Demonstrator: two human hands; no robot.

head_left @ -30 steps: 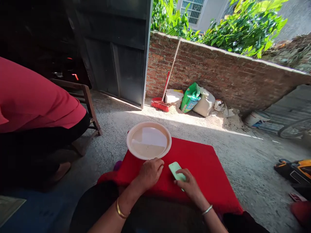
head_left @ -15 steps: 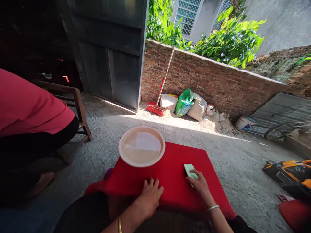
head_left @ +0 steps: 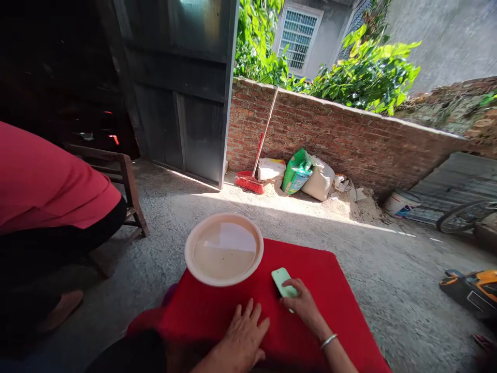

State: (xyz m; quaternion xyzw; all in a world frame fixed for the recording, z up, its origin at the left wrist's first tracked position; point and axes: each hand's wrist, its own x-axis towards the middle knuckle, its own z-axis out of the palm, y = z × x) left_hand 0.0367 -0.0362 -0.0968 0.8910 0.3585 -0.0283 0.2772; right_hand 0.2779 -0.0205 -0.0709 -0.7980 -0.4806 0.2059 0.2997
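My left hand lies on the red table cover, palm down with its fingers spread, holding nothing. To its right, my right hand grips a flat pale green phone-shaped object with rounded corners between thumb and fingers. This object is on or just above the red cover; I cannot tell which. Its lower part is hidden by my fingers. A wide pale pink basin with clear liquid stands at the table's far left corner, beyond both hands. A few dark specks show in it.
At the left, a person in a pink top bends beside a wooden chair. A dark metal door stands behind. Along the brick wall are a red broom, sacks and a bucket. An orange-black machine sits right.
My right hand has moved left across the table with the pale green object, nearer to my left hand. My left hand's fingers are spread a little wider. The view has shifted slightly.
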